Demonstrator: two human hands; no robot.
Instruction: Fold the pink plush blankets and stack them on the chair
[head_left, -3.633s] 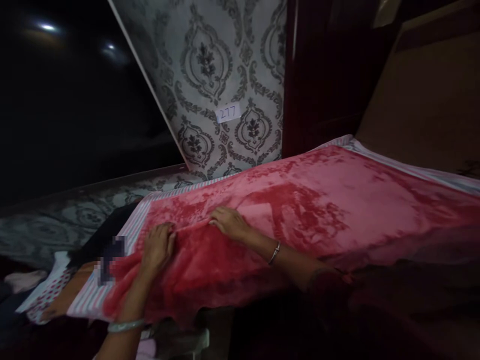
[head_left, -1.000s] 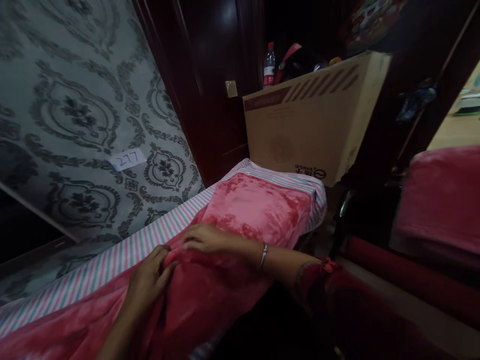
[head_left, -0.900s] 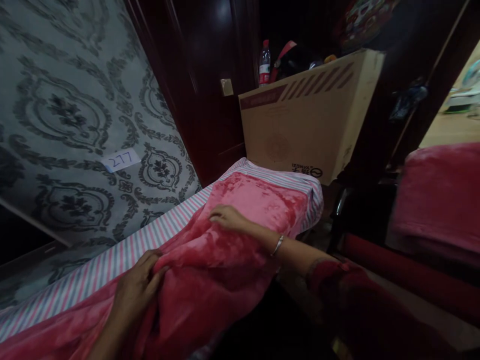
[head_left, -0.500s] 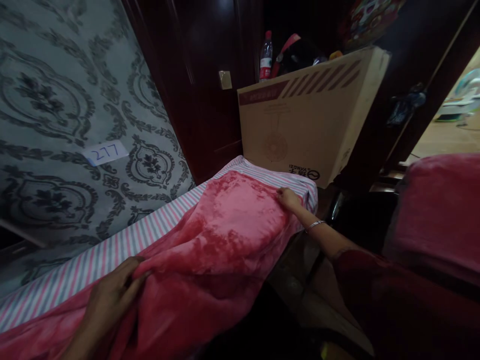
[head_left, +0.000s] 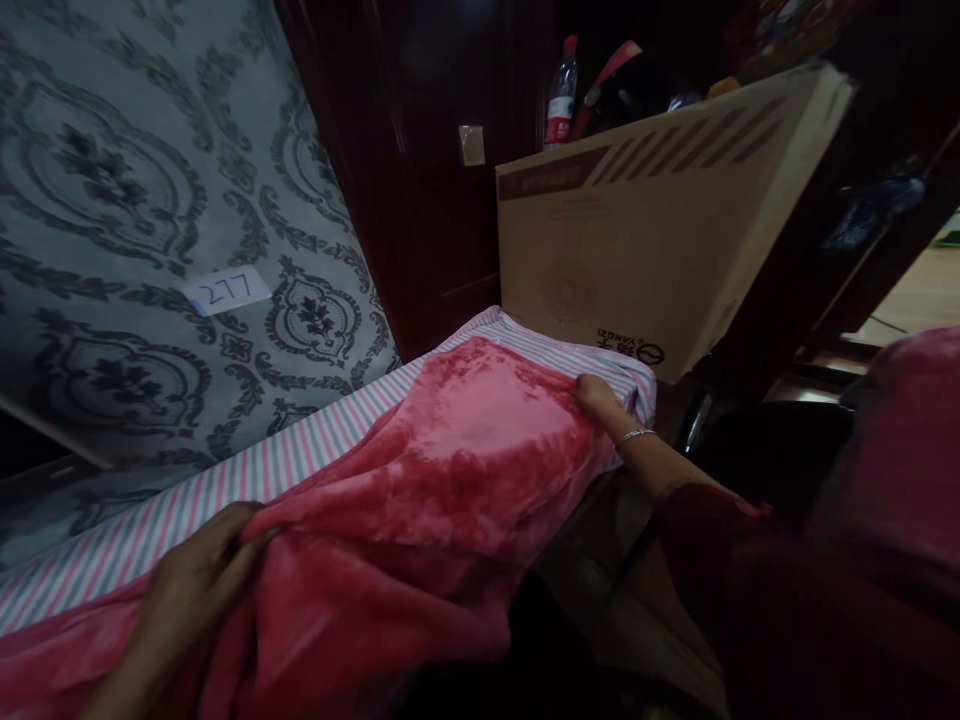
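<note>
A plush red-and-pink blanket (head_left: pixel 450 450) lies along a narrow surface covered with a pink-and-white striped cloth (head_left: pixel 300 460). My left hand (head_left: pixel 191 580) grips a raised fold of the blanket at the lower left, fingers closed on the fabric. My right hand (head_left: pixel 600 395), a bangle on its wrist, is stretched out to the far right corner of the blanket and pinches its edge there. The blanket is bunched and lifted between the two hands.
A large cardboard box (head_left: pixel 645 230) stands just beyond the far end, with a plastic bottle (head_left: pixel 559 95) and other items on top. Patterned grey wallpaper with a "277" label (head_left: pixel 225 290) runs along the left. A dark wooden door (head_left: pixel 427 170) is behind.
The view swung right along the surface. My right hand left the middle fold and reached to the blanket's far right corner; my left hand kept its grip on the fold, which has drawn toward me.
</note>
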